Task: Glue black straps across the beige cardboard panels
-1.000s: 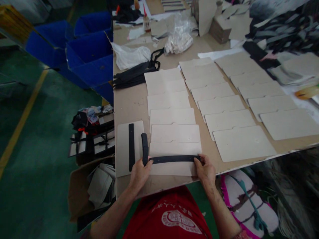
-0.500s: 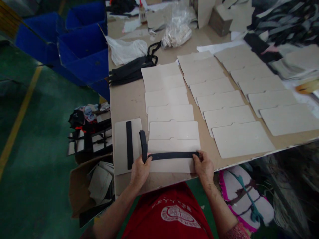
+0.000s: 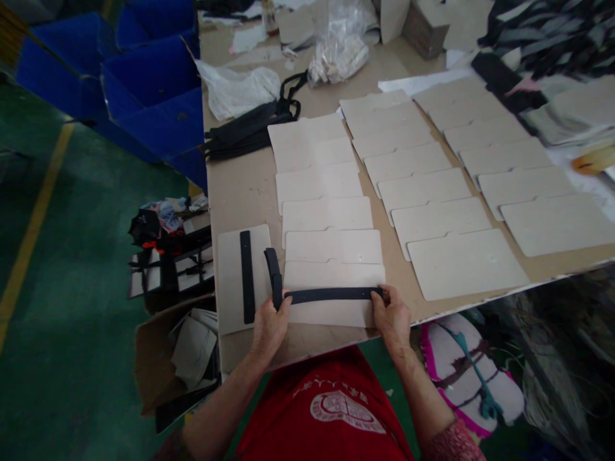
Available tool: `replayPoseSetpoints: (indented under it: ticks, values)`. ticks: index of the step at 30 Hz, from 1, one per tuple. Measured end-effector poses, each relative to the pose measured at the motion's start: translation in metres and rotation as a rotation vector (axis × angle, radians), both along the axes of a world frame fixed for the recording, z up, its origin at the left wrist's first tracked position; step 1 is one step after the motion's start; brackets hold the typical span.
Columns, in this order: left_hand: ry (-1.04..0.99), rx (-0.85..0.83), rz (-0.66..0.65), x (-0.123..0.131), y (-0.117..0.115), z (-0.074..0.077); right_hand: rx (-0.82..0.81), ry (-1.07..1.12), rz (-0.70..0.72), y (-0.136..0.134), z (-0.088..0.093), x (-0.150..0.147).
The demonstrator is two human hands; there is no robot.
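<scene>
A black strip [image 3: 331, 294] lies stretched level across the nearest pale board [image 3: 331, 314] of the left column. Its left end is pinched by my left hand [image 3: 270, 325], and its right end by my right hand [image 3: 393, 318]. More black strips [image 3: 273, 272], folded or bunched together, stick up from my left hand. To the left, a separate pale board [image 3: 228, 282] carries another black strip [image 3: 247, 275] laid along its length. Whether the stretched strip is stuck to the board cannot be seen.
Overlapping pale boards [image 3: 461, 266] fill the table to the right. Black straps [image 3: 245, 131] and clear plastic bags [image 3: 339, 57] lie at the back. Blue bins [image 3: 154, 96] and a cardboard box [image 3: 148, 365] stand left of the table. A pink-edged cushion [image 3: 468, 365] is below right.
The camera view has shifted slightly. Both hands keep their hold on the strip's ends, and the strip stays in nearly the same place on the board.
</scene>
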State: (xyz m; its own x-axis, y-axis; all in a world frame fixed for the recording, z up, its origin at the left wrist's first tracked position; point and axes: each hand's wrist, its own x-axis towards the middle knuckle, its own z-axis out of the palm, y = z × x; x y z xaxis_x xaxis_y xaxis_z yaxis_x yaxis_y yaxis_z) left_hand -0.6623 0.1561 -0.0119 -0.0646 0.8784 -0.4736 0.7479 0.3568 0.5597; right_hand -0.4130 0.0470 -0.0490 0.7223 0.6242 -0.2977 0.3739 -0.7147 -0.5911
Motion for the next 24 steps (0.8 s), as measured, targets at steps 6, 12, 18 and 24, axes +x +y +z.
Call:
replayPoseSetpoints:
  ticks: [6,12,18,24]
  values:
    - [-0.004,0.027,-0.007,0.003,0.001,-0.001,0.003,-0.013,0.013,0.001,0.000,0.001]
    - [0.031,0.075,-0.044,0.001,0.003,-0.006,0.000,-0.079,0.074,0.002,0.000,-0.001]
    - [0.102,0.210,-0.157,0.000,0.012,-0.015,-0.033,-0.101,0.080,0.001,-0.002,-0.002]
    - [0.187,0.234,-0.253,0.005,0.016,-0.018,-0.022,-0.108,0.094,-0.001,-0.007,0.000]
